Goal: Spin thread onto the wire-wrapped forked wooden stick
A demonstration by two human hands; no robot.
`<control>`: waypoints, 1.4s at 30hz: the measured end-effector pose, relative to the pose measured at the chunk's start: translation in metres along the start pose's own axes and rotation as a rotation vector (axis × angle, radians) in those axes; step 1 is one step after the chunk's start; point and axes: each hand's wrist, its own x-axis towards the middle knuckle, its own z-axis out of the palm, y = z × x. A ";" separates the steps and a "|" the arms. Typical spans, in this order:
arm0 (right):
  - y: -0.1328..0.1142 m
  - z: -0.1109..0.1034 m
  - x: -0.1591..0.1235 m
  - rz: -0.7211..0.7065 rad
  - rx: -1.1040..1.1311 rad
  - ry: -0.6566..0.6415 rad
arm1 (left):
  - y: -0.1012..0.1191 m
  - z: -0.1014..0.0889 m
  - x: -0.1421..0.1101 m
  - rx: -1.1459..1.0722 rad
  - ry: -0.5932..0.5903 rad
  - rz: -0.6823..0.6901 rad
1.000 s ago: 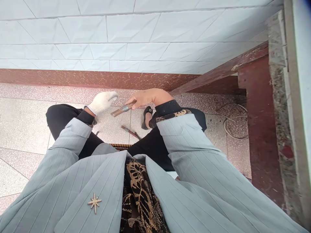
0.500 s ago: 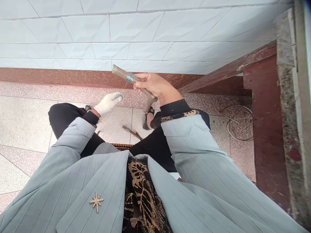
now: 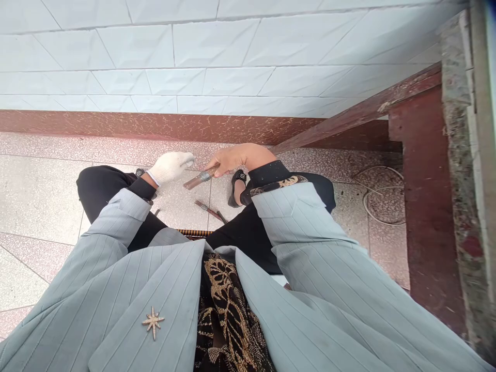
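Note:
My right hand (image 3: 231, 160) is wrapped around a wooden stick (image 3: 192, 182), whose blunt end points down and to the left. Coils of thin metal wire (image 3: 205, 176) bind the stick just ahead of my fingers; its rear part is hidden by my hand. My left hand (image 3: 172, 166), in a white knitted glove, is closed in a pinch a short way left of the stick. A faint strand of the wire ran toward the glove a moment ago; now it is too fine to follow.
Below my hands, a wire-bound stick (image 3: 208, 209) lies on the tiled floor (image 3: 42, 196). A white tiled wall (image 3: 217, 46) rises in front. At the right are a dark red wooden frame (image 3: 430, 206) and a loop of pale cable (image 3: 365, 204). A black shoe (image 3: 233, 190) stands near my right hand.
My right hand has come down with the stick and turned it, so its wire-bound end tips from up-left to down-left. My left hand has stayed nearly still, shifting slightly left.

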 end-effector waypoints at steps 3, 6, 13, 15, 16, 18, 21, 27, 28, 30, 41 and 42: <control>-0.002 -0.008 -0.004 -0.010 0.091 -0.026 | -0.005 -0.002 0.001 -0.156 0.058 -0.002; 0.003 -0.026 -0.007 -0.014 0.218 -0.055 | -0.007 0.000 0.001 -0.407 0.107 -0.006; 0.014 -0.042 -0.005 0.056 0.439 -0.051 | 0.002 0.005 0.000 -0.506 0.029 0.007; 0.017 -0.037 -0.001 0.076 0.326 -0.028 | 0.003 0.006 0.002 -0.476 0.016 0.025; 0.019 -0.035 0.001 0.086 0.258 -0.016 | 0.004 0.007 0.002 -0.458 0.004 0.029; 0.023 -0.030 0.007 0.110 0.115 0.013 | 0.004 0.008 0.003 -0.412 -0.021 0.029; 0.030 -0.025 0.015 0.127 -0.103 0.031 | 0.002 0.010 0.004 -0.338 -0.059 0.031; 0.024 -0.015 0.017 0.195 -0.409 -0.044 | 0.003 0.010 0.001 -0.257 -0.104 0.056; 0.020 -0.013 0.017 0.202 -0.457 -0.072 | 0.003 0.008 0.000 -0.240 -0.102 0.062; 0.013 -0.009 0.016 0.174 -0.554 -0.189 | 0.003 0.003 -0.002 -0.205 -0.092 0.069; -0.001 -0.032 -0.006 -0.130 0.055 -0.676 | -0.008 -0.007 -0.001 -0.426 0.076 0.133; 0.002 -0.037 -0.008 -0.162 0.177 -0.540 | -0.008 -0.007 -0.001 -0.492 0.089 0.119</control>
